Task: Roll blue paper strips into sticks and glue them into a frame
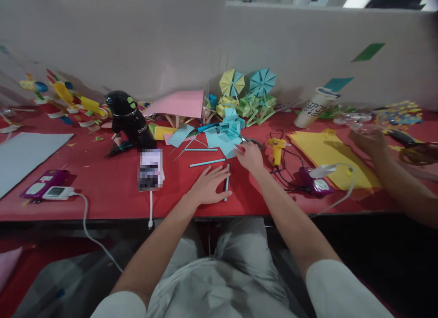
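Note:
My left hand (212, 186) lies on the red table with its fingers spread, beside and partly over a thin light-blue paper stick (227, 183). Farther forward, my right hand (250, 157) is bent over the edge of some light-blue paper (222, 142); its fingertips are too small and blurred to show whether they pinch anything. Two more blue sticks lie left of the hands, one (207, 163) near my left hand and another (201, 149) behind it. Folded light-blue pieces (232, 124) are heaped on the blue paper.
The red table (178, 204) holds a phone (150, 169), a black bottle (132, 122), a yellow glue gun (276, 150) with a dark cable, yellow sheets (331, 158) and a paper cup (315, 108). Folded paper umbrellas (263, 82) stand behind. Another person's hand (371, 142) is at the right.

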Available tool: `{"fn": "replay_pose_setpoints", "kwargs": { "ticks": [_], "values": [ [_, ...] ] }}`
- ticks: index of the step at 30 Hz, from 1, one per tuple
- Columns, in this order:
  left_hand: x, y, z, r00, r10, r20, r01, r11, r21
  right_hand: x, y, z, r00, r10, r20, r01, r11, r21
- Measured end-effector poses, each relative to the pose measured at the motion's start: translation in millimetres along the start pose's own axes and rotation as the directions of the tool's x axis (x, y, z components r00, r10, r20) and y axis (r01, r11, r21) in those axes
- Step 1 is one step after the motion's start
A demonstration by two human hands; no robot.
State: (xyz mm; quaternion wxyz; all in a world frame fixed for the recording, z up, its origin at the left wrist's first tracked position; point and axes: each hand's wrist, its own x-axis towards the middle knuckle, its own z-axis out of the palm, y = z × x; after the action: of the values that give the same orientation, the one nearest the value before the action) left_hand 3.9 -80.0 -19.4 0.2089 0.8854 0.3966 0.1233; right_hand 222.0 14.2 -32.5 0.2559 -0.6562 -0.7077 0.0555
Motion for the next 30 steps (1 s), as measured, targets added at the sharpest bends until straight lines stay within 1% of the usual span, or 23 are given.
{"fn": "replay_pose_setpoints", "kwargs": {
  "ticks": [2,4,7,10,12,14,17,20,26,30],
  "values": [
    [-0.3,-0.9,1.2,1.000,0.003,-0.008,-0.003,1.000,-0.007,8.0,-8.7,-1.4,0.989,0.137,0.057,-0.129,0.984,-0.122],
    [-0.2,-2.1,2.6,1.000,0.008,-0.016,-0.008,1.000,-0.011,11.8,-15.3,-2.5,0.971,0.219,0.097,-0.198,0.961,-0.191],
    [0.4,-3.8,4.5,1.000,0.016,-0.018,-0.016,1.000,-0.006,15.2,-19.1,-4.3,0.959,0.251,0.131,-0.218,0.949,-0.228],
    [1.2,-4.2,5.2,1.000,0.022,-0.018,-0.022,1.000,0.000,20.7,-16.7,-5.7,0.948,0.278,0.158,-0.238,0.943,-0.231],
    [1.3,-3.7,4.9,1.000,0.022,-0.016,-0.022,1.000,0.001,25.0,-12.6,-5.1,0.939,0.298,0.174,-0.259,0.942,-0.213],
    [1.1,-3.1,4.4,1.000,0.020,-0.011,-0.020,1.000,0.001,28.8,-7.0,-2.7,0.934,0.310,0.179,-0.285,0.946,-0.153],
    [0.7,-2.6,4.0,1.000,0.020,-0.010,-0.020,1.000,-0.001,31.6,2.2,2.7,0.941,0.308,0.139,-0.314,0.949,0.029],
    [0.6,-3.0,4.3,1.000,0.021,-0.014,-0.021,1.000,-0.001,30.7,9.6,5.5,0.951,0.301,0.068,-0.308,0.932,0.192],
    [1.4,-4.0,5.2,1.000,0.018,-0.002,-0.018,1.000,-0.001,19.7,20.8,-2.2,0.967,0.248,-0.064,-0.219,0.930,0.295],
    [1.8,-3.6,5.4,1.000,0.007,0.004,-0.007,1.000,-0.003,7.1,29.3,-7.9,0.951,0.256,-0.176,-0.166,0.898,0.407]
  ]
}}
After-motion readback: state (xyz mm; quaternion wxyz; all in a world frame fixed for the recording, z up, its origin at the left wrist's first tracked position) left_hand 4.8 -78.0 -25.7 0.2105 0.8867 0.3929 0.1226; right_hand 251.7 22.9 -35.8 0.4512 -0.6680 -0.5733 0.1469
